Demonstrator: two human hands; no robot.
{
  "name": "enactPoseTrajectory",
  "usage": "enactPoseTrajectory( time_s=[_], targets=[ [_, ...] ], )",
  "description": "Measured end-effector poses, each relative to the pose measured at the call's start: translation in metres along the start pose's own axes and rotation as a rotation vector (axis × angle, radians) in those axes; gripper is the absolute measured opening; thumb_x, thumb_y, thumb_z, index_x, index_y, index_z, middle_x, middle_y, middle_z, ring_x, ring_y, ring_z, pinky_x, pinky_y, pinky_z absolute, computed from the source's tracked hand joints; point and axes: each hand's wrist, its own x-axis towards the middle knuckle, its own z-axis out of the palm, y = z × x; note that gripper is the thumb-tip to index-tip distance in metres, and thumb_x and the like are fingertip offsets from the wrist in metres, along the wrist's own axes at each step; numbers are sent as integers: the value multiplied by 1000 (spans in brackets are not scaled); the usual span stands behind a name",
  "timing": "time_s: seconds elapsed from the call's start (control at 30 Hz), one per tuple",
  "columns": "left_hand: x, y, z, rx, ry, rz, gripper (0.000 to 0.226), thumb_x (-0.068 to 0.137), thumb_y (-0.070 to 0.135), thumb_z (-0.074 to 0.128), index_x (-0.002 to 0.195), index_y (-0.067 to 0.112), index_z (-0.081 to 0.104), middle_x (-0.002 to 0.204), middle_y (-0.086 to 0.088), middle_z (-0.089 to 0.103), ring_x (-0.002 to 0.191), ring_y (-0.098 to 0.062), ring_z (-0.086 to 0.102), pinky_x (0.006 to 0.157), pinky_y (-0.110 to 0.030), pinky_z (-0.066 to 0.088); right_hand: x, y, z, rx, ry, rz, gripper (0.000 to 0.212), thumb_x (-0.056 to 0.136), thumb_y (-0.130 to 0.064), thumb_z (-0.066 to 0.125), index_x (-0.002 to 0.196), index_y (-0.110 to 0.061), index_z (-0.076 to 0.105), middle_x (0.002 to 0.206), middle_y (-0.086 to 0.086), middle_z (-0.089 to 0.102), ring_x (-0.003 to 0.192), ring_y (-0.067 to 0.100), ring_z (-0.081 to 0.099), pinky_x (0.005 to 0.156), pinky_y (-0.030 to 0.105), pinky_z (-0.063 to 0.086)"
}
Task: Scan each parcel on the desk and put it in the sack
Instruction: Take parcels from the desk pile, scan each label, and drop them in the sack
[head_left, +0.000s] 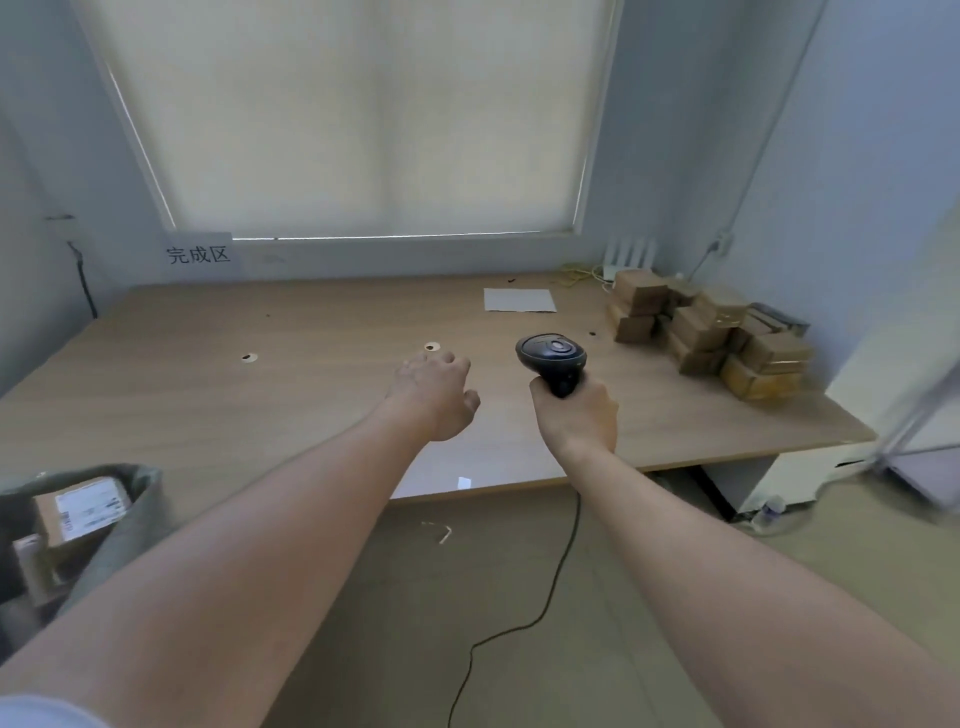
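My right hand (576, 415) grips the handle of a black barcode scanner (551, 358), held above the middle of the wooden desk (260, 395). My left hand (436, 395) hovers over the desk just left of the scanner, fingers loosely curled and holding nothing. A pile of several brown cardboard parcels (711, 332) sits at the desk's far right, well beyond both hands. At the lower left stands a grey-green sack (130, 519), open, with a labelled parcel (83, 512) inside it.
A white sheet of paper (519, 300) lies at the back of the desk. The scanner's black cable (535, 608) trails down to the floor. A white router (629, 254) and wires sit in the back right corner. A white cabinet (779, 478) stands under the desk's right end.
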Motion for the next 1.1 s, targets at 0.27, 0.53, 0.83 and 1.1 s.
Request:
enactPoseTrajectory(
  time_s=[0.27, 0.53, 0.83, 1.1],
  targets=[
    [76, 164, 5, -25, 22, 138, 50, 105, 44, 42, 144, 15, 50, 145, -7, 53, 132, -35, 45, 108, -48, 42, 90, 72, -121, 7, 117, 17, 20, 92, -40, 68, 97, -20, 69, 90, 6, 72, 91, 30, 67, 75, 35, 50],
    [172, 286, 25, -61, 14, 330, 49, 103, 46, 46, 141, 16, 51, 141, -8, 54, 130, -35, 50, 104, -49, 47, 181, 132, -200, 50, 273, 76, 16, 94, -40, 72, 95, -24, 71, 93, 2, 74, 88, 24, 65, 78, 30, 46],
    [315, 390, 64, -66, -59, 495, 36, 103, 43, 48, 125, 16, 54, 131, -9, 54, 122, -37, 52, 95, -48, 49, 314, 193, -229, 66, 396, 211, 20, 89, -43, 73, 90, -23, 72, 83, 1, 73, 83, 27, 71, 73, 37, 57],
    [419, 466, 93, -68, -110, 609, 40, 102, 42, 53, 135, 19, 54, 129, -5, 56, 117, -31, 55, 92, -46, 54, 419, 232, -253, 85, 492, 314, 20, 87, -44, 71, 86, -24, 69, 81, 0, 72, 83, 25, 71, 75, 42, 62]
  ],
)
